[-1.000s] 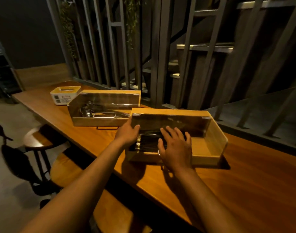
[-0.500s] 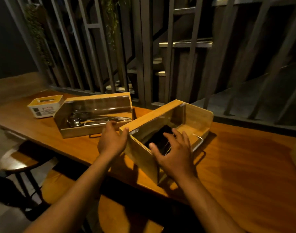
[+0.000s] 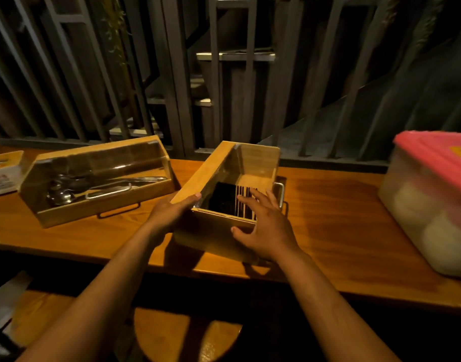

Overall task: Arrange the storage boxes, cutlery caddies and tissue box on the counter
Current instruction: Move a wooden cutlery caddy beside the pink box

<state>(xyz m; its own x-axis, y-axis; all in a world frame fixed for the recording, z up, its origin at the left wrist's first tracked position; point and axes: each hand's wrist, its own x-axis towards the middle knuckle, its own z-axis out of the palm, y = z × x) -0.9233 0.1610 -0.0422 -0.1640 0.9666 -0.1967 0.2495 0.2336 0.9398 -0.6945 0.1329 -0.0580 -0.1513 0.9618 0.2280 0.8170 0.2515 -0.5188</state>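
Note:
A wooden cutlery caddy (image 3: 253, 159) holding dark chopsticks stands end-on to me on the wooden counter (image 3: 342, 223). My left hand (image 3: 172, 211) grips its near left corner. My right hand (image 3: 263, 226) lies over its near right corner, fingers spread across the rim and thumb on the front wall. A second wooden caddy (image 3: 98, 178) with metal spoons sits to the left, lengthwise. A white tissue box (image 3: 3, 172) is at the far left edge. At the right stands a clear storage box with a pink lid (image 3: 433, 194).
Dark vertical slats and stairs (image 3: 224, 74) rise right behind the counter's far edge. Round wooden stools (image 3: 187, 335) stand below the counter's near edge, in front of me.
The chopstick caddy has been turned from lying lengthwise to pointing away from me. My view has swung right, and the pink-lidded storage box has come into sight.

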